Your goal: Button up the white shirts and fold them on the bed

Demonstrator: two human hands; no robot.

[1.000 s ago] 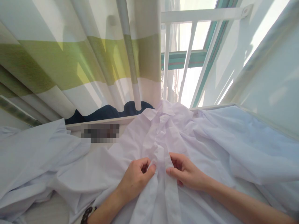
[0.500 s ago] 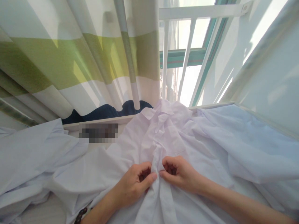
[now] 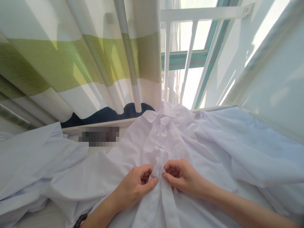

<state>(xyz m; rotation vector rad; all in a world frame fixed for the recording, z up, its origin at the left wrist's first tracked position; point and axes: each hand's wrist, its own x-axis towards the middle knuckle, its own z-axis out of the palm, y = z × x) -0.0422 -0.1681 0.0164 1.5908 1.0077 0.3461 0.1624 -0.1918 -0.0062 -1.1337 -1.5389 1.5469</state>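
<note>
A rumpled white cloth point(image 3: 30, 152) lies at far left, below a green-and-cream striped curtain point(image 3: 71, 63). A beaded bracelet point(image 3: 80, 219) circles the left wrist. The left hand point(image 3: 136, 186) pinches the shirt point(image 3: 166, 139) at its front strip — grip closed, thumb against curled fingers. The shirt, white and collared, lies spread out in the middle, collar toward the window point(image 3: 185, 60). The right hand point(image 3: 181, 177) pinches the same strip just beside the left — grip closed too. More pale cloth point(image 3: 249, 142) is heaped at right.

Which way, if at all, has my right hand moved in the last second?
Yes. Against the collar of the shirt, the right hand has slid slightly left, closer to the left hand.
</note>
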